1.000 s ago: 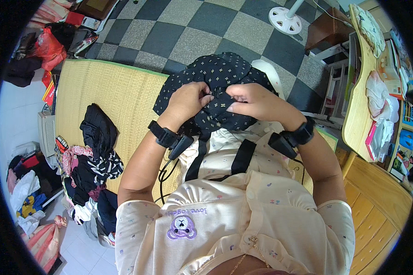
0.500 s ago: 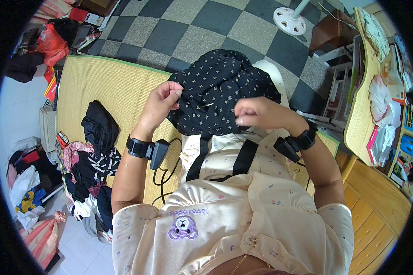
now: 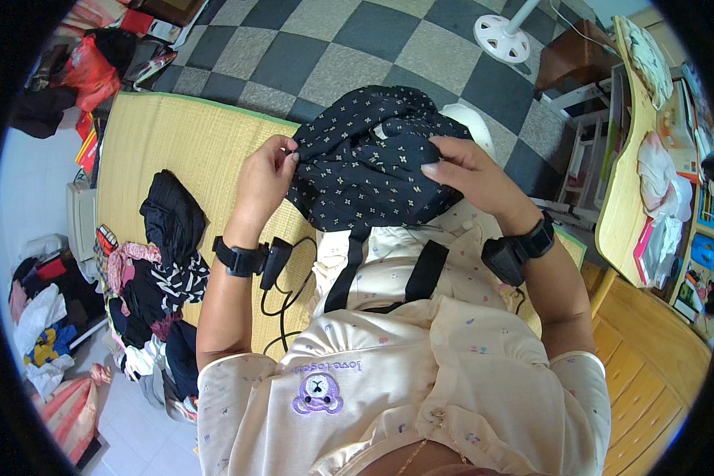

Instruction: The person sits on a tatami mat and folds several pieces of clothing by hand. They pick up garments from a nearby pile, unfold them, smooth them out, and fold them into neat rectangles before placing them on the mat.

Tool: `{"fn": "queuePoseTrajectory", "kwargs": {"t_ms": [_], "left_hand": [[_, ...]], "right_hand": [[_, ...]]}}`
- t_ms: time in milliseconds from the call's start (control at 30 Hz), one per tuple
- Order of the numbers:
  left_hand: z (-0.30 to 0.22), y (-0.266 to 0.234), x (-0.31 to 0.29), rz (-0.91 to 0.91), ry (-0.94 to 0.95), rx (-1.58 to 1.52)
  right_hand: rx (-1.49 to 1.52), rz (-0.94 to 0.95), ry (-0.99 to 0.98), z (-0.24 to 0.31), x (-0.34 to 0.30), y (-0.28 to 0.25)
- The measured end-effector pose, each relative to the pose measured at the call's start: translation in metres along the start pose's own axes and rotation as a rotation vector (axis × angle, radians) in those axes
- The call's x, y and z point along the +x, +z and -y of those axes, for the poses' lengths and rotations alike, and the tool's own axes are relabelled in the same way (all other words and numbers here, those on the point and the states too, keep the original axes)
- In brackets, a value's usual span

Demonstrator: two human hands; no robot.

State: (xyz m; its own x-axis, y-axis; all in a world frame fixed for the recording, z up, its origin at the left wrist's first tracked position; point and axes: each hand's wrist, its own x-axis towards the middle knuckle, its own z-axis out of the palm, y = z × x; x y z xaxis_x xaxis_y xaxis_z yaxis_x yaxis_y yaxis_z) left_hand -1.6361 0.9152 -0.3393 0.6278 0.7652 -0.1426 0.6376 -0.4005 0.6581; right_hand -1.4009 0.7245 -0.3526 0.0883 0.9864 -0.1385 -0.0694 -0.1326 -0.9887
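Note:
A black cloth garment [image 3: 365,178] with small pale flower-like marks is bunched across my lap. At its left edge, my left hand [image 3: 268,176] pinches the fabric between thumb and fingertips. Over the right part of the garment is my right hand [image 3: 472,173], its thumb and fingers apart and pointing left; the fingertips lie at the cloth, with dark fabric showing between them. A small pale patch shows in the folds near the garment's upper middle. Each wrist wears a black strap with a dark box.
A woven straw mat [image 3: 222,135] lies under me, with a heap of clothes [image 3: 151,278] on its left side. A fan base [image 3: 501,38] stands on the checkered floor [image 3: 373,32]. To the right is a wooden desk [image 3: 623,206] with items on it.
My right hand has moved right and its curled fingers have spread apart. My left hand has shifted slightly left, still pinching the garment, which has changed its folds.

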Motion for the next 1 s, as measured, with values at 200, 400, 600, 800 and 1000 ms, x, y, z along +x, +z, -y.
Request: {"fn": "queuePoseTrajectory", "kwargs": {"t_ms": [200,400,600,800,1000], "left_hand": [[-0.04,0.035,-0.004,0.035,0.41,-0.195],[-0.039,0.063,0.01,0.615,0.288,-0.197],[-0.058,0.057,0.021,0.473,0.252,-0.61],[-0.066,0.032,0.014,0.532,0.205,-0.768],[-0.044,0.027,0.008,0.479,-0.245,-1.207]], "right_hand": [[0.029,0.122,0.015,0.025,-0.005,0.019],[-0.323,0.156,-0.449,0.049,-0.001,0.039],[-0.257,0.413,-0.424,0.052,-0.001,0.058],[-0.242,0.448,-0.408,0.049,0.0,0.062],[-0.552,-0.021,-0.455,0.033,0.001,0.013]]}}
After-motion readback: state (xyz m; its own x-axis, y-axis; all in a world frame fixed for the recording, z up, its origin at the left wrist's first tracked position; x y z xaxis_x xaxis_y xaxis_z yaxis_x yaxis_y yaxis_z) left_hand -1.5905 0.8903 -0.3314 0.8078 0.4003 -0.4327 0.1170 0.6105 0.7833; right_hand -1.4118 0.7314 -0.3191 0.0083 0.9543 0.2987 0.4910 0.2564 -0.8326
